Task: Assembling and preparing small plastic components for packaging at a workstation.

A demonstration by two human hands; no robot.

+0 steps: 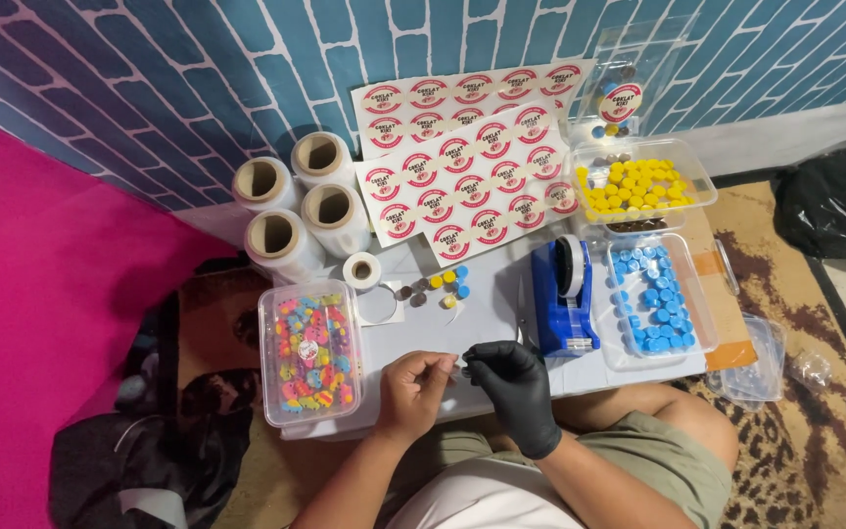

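The person is wearing a thin black rubber glove on the right hand (pixel 513 394), and it is covering the fingers and reaching just past the wrist. The left hand (pixel 411 392) is wearing nothing. The person is also wearing a white shirt and olive green shorts.

Bare left hand (pixel 413 387) and black-gloved right hand (pixel 511 382) meet fingertip to fingertip, forearms angled inward.
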